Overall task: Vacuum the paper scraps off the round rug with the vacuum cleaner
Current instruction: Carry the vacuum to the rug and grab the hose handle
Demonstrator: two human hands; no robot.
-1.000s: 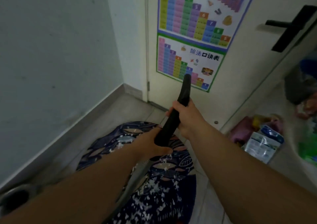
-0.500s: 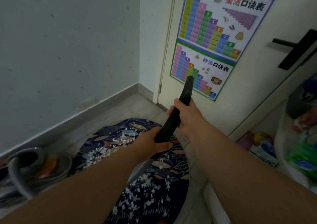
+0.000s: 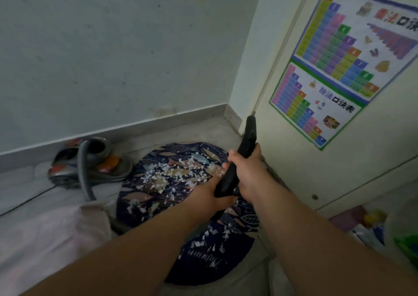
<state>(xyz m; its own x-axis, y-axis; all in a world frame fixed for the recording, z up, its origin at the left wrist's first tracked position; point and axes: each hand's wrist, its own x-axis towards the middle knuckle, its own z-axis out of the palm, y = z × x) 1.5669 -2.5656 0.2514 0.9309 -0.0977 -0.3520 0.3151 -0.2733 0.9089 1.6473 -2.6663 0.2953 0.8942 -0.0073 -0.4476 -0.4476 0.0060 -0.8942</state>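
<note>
The person stands over a round rug (image 3: 203,268) in the corner of the room, both arms reaching out in front. The right hand (image 3: 248,173) is wrapped around the middle of the vacuum's black handle (image 3: 247,137), fingers curled tight about it. The left hand (image 3: 211,193) grips the same handle lower down, at its near end, just below the right one, so the two hands sit almost touching. The handle slants upward and away, and its tip shows against the bottom edge of the door (image 3: 339,171).

The rug is dark blue with a leaf pattern and lies on the pale floor (image 3: 199,130) beneath the hands. White paper scraps (image 3: 156,178) are strewn over it, thickest towards its far left part, with a thinner scatter nearer the person. The forearms hide part of its middle.

The vacuum cleaner's body (image 3: 67,159), grey with orange and red patches, sits on the floor just left of the rug, close against the skirting board (image 3: 135,125) of the grey wall (image 3: 113,46). Its grey hose (image 3: 82,175) arches up from the body and runs down towards a pink fabric (image 3: 45,239) in the near left corner.

A colourful chart poster (image 3: 334,69) with stepped columns is stuck on the door. Blurred clutter (image 3: 371,223) lies on the floor at the right.
</note>
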